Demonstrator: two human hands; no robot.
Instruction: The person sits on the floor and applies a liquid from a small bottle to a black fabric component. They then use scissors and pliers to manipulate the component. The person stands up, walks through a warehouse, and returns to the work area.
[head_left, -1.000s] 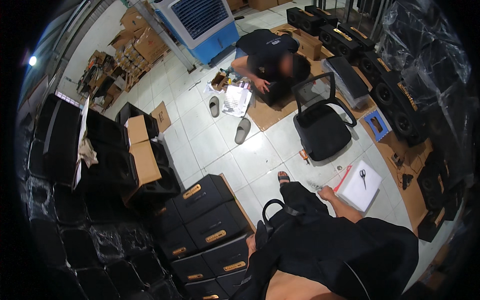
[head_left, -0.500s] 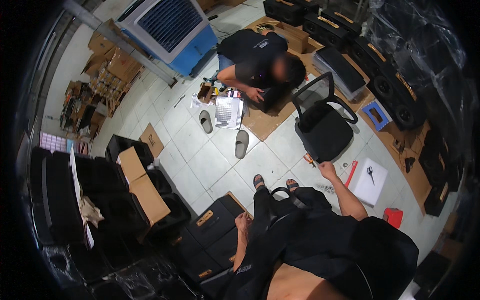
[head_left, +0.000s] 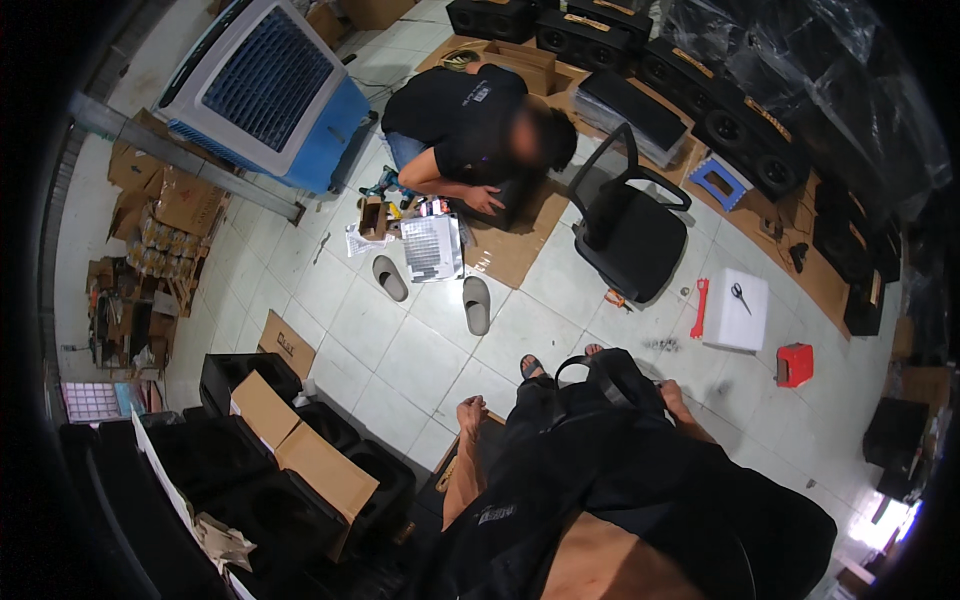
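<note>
My left hand (head_left: 470,414) is raised beside my leg, above a black speaker cabinet (head_left: 432,500). Its fingers are drawn together, and anything in them is too small to make out. My right hand (head_left: 671,396) is low at my other side, partly covered by my dark clothing. The fingers look curled, with a small pale spot at their tips that I cannot identify. Between the hands a black loop (head_left: 574,366) stands out in front of my clothes. Ahead of my right hand, a tool with orange handles (head_left: 617,299) lies by the black chair (head_left: 632,245).
A co-worker (head_left: 460,130) bends over a black box on cardboard (head_left: 520,245). Grey slippers (head_left: 477,306) lie on the tiles. To the right are a white block (head_left: 735,322) with scissors (head_left: 739,296), a red bar (head_left: 699,309) and a red box (head_left: 795,366). Speakers (head_left: 270,510) crowd the left.
My view has shifted and turned. My right hand has drawn back from near the chair to my side. My left hand has risen slightly. The co-worker stays bent over the black box.
</note>
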